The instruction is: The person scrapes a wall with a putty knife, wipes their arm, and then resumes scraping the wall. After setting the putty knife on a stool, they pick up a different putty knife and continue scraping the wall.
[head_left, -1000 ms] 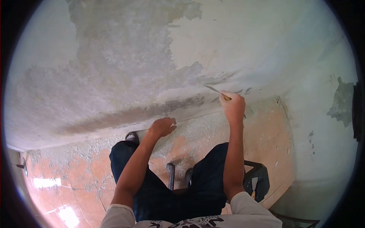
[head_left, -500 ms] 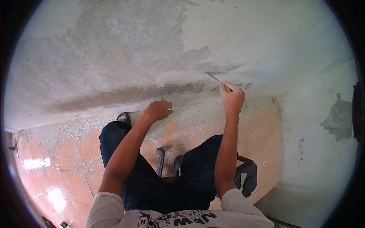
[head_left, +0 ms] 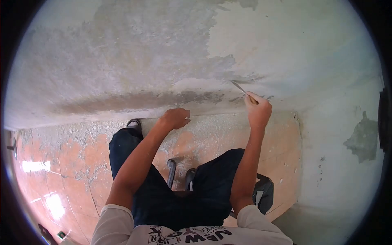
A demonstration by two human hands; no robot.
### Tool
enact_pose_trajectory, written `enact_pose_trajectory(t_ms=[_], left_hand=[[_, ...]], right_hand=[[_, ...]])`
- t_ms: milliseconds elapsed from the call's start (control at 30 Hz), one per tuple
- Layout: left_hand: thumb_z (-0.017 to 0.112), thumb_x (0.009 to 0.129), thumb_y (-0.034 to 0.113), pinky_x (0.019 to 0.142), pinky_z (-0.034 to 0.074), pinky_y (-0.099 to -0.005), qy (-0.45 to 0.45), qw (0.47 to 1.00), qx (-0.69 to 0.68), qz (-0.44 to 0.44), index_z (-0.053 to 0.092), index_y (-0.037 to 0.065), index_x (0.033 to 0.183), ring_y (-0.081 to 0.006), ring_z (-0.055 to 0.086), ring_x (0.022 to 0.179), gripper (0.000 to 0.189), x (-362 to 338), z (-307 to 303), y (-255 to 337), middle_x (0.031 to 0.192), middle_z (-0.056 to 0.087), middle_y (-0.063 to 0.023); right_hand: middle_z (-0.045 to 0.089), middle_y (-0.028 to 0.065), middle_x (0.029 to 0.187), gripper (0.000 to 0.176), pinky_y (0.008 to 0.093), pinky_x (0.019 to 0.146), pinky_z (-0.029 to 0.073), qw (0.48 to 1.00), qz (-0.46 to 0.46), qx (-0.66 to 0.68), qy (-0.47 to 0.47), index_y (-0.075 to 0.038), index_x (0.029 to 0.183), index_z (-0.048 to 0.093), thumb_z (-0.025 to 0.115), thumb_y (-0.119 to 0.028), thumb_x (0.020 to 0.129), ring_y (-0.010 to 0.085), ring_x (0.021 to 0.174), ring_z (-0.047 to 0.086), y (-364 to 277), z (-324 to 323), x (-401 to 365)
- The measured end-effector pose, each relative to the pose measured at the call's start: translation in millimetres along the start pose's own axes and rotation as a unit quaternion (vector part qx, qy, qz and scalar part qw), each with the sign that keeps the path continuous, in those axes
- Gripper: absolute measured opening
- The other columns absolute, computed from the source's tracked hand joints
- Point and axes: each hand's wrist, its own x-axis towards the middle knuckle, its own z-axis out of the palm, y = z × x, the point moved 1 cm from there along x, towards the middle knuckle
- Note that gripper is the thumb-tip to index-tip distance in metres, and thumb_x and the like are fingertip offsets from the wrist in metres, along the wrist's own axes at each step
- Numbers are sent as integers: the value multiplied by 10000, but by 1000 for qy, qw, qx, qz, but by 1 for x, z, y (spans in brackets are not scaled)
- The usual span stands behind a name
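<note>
My right hand [head_left: 259, 112] is closed around the brownish handle of a scraper [head_left: 238, 86], a thin metal blade that points up and left. Its tip meets the wall [head_left: 134, 53] at the edge of a pale coating patch [head_left: 200, 84], just above dark, scuffed spots. My left hand [head_left: 176, 118] hovers near the foot of the wall, loosely curled, the thumb apart from the fingers and nothing visible in it. Part of the scraper's handle is hidden by my right fingers.
Flakes and dust lie over the orange tiled floor [head_left: 85, 157]. Between my legs stands a dark bar-shaped support [head_left: 171, 173]. A black object [head_left: 266, 196] with a pale item on it is beside my right leg. Another wall [head_left: 326, 171] with a grey patch [head_left: 362, 139] closes the right side.
The view has shifted slightly, so both hands appear a little further right. My right hand still grips the scraper, its blade staying along the same part of the wall.
</note>
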Motion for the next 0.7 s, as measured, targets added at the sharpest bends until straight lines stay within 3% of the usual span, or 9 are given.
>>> enact_pose_trajectory(t_ms=[67,167,267,333,500,567,700], left_hand=[[626,1020,339,954,542,-521,28,1000,-4,-7,676,105,1205,-401,681,1123,302,-2,-4,2,1145,730,-179],[630,1017,343,953,541,-523,-1,1000,2,-22,680,103,1193,-402,680,1126,302,1,-5,4,1142,730,-184],[631,1014,342,951,539,-528,16,1000,-3,-2,682,99,1183,-405,679,1127,300,-3,-8,2,1140,731,-187],[631,1013,342,955,537,-530,25,1000,-9,-12,681,99,1186,-403,678,1133,302,-5,-12,1,1146,729,-187],[630,1011,338,974,532,-529,18,1000,-5,-18,680,96,1195,-398,672,1155,307,-5,-16,5,1175,725,-186],[640,995,323,949,556,-544,24,1000,-11,-10,693,62,1113,-400,697,1124,291,-7,-13,10,1144,742,-185],[631,1011,341,986,530,-527,-12,1000,-8,-20,679,95,1212,-395,669,1169,322,-5,-10,11,1180,723,-184]], right_hand=[[764,190,954,250,416,791,586,1000,-3,-7,-3,-144,1053,845,794,-279,849,399,893,747,5,11,2],[766,179,952,240,423,785,585,998,-34,-44,1,-159,1054,847,783,-283,859,397,888,743,29,45,-5],[766,177,952,239,419,776,581,997,-16,-77,-21,-166,1058,847,779,-285,863,393,880,744,11,39,-5],[765,179,947,231,423,777,579,999,-13,-46,13,-169,1052,848,776,-282,864,393,879,739,-8,11,1],[775,206,949,240,371,779,571,998,35,-41,37,-99,1070,834,800,-226,870,333,828,765,7,16,-3],[774,213,956,245,364,777,563,999,15,-14,27,-90,1073,829,800,-235,878,333,825,757,17,17,-7],[779,214,956,248,347,789,562,1000,6,-1,25,-67,1083,821,805,-212,882,298,833,762,5,9,-9]])
